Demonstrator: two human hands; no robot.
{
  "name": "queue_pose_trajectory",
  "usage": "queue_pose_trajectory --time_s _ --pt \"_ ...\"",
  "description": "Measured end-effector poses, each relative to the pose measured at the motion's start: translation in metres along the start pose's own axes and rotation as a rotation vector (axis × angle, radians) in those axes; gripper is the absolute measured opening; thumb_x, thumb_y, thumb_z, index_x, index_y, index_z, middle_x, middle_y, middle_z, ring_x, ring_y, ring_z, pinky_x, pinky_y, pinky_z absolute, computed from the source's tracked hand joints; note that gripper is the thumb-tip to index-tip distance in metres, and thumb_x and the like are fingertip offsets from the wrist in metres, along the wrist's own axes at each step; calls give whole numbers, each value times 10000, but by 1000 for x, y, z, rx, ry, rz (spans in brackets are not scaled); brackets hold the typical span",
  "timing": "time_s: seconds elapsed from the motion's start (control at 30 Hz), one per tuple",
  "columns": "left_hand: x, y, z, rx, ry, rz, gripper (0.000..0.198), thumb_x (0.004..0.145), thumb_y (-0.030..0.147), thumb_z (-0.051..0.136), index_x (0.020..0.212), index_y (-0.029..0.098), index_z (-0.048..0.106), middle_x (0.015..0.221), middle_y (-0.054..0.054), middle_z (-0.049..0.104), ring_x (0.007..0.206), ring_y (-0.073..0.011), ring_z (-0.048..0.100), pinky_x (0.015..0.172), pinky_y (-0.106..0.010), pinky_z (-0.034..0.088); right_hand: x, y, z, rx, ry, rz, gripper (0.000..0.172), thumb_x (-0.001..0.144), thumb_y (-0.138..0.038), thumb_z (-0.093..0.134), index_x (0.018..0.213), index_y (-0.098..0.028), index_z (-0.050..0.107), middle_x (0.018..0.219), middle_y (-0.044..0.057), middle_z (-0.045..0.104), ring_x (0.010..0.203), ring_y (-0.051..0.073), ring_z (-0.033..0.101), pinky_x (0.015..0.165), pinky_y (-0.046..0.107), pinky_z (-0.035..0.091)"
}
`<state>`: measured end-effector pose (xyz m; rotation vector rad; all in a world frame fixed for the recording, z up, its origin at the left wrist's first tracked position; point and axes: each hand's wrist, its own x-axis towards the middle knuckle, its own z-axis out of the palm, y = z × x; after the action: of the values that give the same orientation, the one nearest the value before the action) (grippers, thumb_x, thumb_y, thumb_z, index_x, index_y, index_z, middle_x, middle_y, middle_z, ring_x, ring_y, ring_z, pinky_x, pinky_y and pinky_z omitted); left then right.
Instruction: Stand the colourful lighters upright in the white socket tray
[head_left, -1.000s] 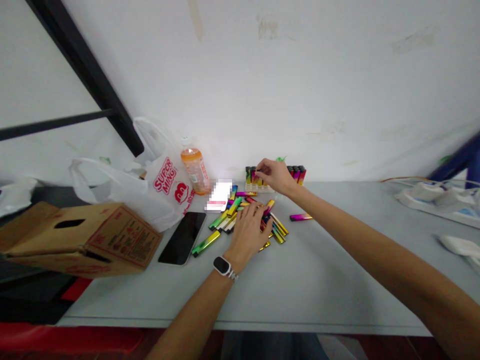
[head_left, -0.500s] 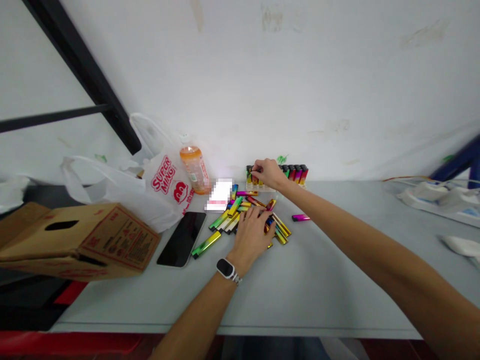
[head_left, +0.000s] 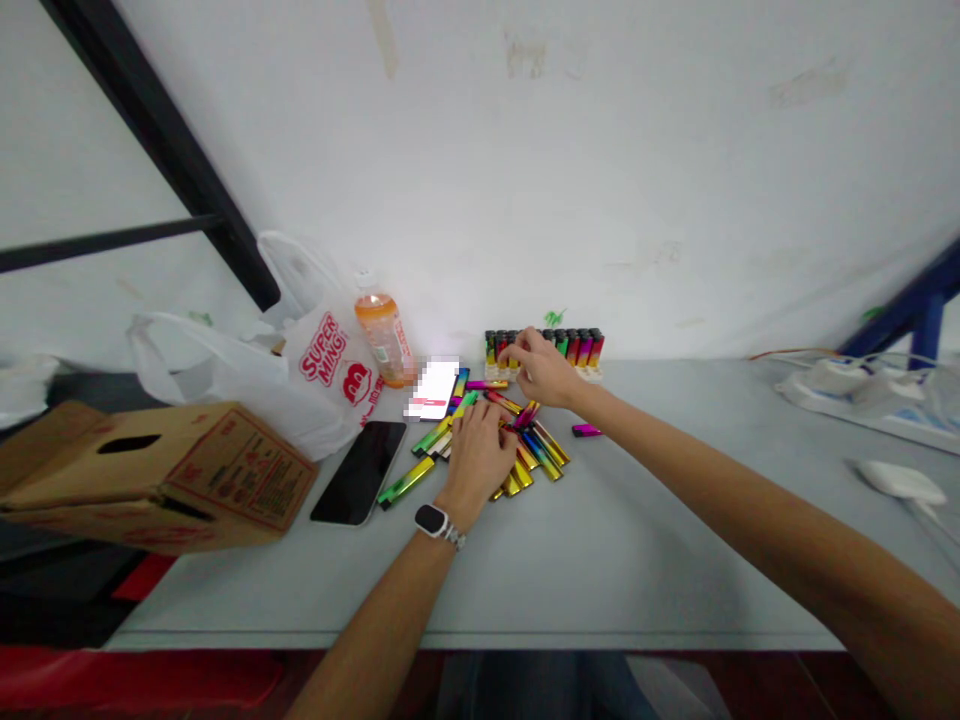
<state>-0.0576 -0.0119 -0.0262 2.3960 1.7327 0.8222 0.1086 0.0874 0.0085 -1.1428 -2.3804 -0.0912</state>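
Note:
Shiny multicoloured lighters (head_left: 541, 462) lie in a loose pile on the grey table. My left hand (head_left: 481, 450), with a watch at its wrist, rests over the pile, fingers spread and touching lighters; part of the pile is hidden beneath it. Against the wall stands a row of upright lighters (head_left: 585, 348) with black tops, set in a pale low rack (head_left: 594, 377). In front of this row is my right hand (head_left: 538, 368), its fingers loosely bent and apart, with no lighter visible in them. A single pink lighter (head_left: 586, 430) lies right of the pile.
Left of the pile lie a dark phone (head_left: 360, 472) and a lit, partly blurred phone (head_left: 436, 390). Behind them stand an orange drink bottle (head_left: 386, 335), a white plastic bag (head_left: 300, 385) and a cardboard box (head_left: 225, 475). A power strip (head_left: 862, 400) and a white charger (head_left: 900, 482) are at right.
My right hand has drawn back slightly to the right from the row's left end, and its pinch has loosened. My left hand has shifted over the pile, uncovering lighters on its right. The view has turned slightly.

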Motion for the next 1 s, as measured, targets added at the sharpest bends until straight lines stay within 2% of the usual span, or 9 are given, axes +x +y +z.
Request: queue_pose_trajectory --time_s 0.17,0.3,0.43,0.5,0.6,0.7,0.77,0.87,1.0 --pt "2 1 -1 11 4 -7 149 868 125 512 945 212 606 1051 -65 653 1074 -277 566 932 -452 438 -38 -4 -25 44 -386 -60 288 775 -119 586 1029 -172 709 1093 95 602 937 217 614 842 308 451" --pt "2 3 1 18 17 -3 139 896 149 492 937 218 606 1033 -62 656 1064 -275 567 911 -445 438 -40 -10 -34 -73 -512 -76 323 779 -221 629 1093 -183 695 1098 113 650 947 250 642 805 311 450" --pt "-1 2 1 23 22 7 135 919 174 473 933 217 601 1050 -65 654 1075 -269 569 916 -434 434 -32 -13 -33 -189 -571 -65 288 764 -283 642 1025 -172 691 1010 133 700 904 283 658 725 316 429" --pt "-2 1 -1 18 31 -2 129 923 184 474 939 214 599 1057 -68 652 1085 -267 569 931 -432 431 -32 -11 -31 -171 -517 -36 257 787 -311 622 991 -163 672 972 141 713 862 278 658 695 315 415" --pt "-4 1 -3 4 37 -2 122 908 174 486 936 211 599 1048 -69 650 1083 -274 573 933 -440 435 -41 -8 -26 18 -310 102 196 845 -315 543 940 -162 622 839 116 708 752 235 633 655 304 399" --pt "-1 2 -6 -21 45 36 126 871 143 511 927 213 599 1049 -63 650 1076 -271 583 927 -444 442 -54 -11 -21 533 -38 321 146 871 -300 443 884 -198 546 611 3 604 577 163 549 584 268 386" --pt "6 5 -8 -28 60 80 131 861 136 518 926 214 601 1058 -61 652 1072 -264 590 930 -440 444 -63 -17 -18 963 99 480 167 875 -366 416 877 -224 504 516 -73 469 437 118 403 474 232 317" --pt "21 12 -8 -29 62 156 120 867 147 518 906 213 610 1045 -60 663 1068 -260 593 926 -427 449 -73 -29 -18 1426 96 672 380 841 -603 426 770 -233 473 478 -114 293 379 79 169 387 211 146" --pt "40 20 -2 -79 35 206 111 856 143 530 892 205 615 987 -51 676 995 -240 604 909 -397 464 -81 -37 -19 1588 105 824 530 802 -730 393 604 -239 379 436 -106 213 380 71 109 375 216 73"
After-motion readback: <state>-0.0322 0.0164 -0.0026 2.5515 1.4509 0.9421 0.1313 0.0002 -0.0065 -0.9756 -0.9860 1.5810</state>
